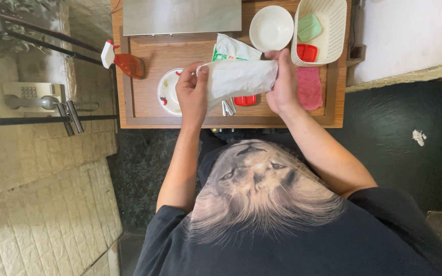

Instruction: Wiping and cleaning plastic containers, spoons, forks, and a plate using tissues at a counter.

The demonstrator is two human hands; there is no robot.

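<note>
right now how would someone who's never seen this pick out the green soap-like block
Find the wooden tray table in front of the person, then the white slotted basket at its far right corner. The green block lies inside that basket, beside a small red container; it is the only pale green, rounded, flat piece there.

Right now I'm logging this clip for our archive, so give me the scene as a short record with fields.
left hand: grips one end of the white tissue
right hand: grips the other end
surface: wooden tray table
under the tissue: tissue packet, red item
left side: red spray bottle, small patterned plate
right side: white bowl, pink cloth, basket holding green soap
</note>
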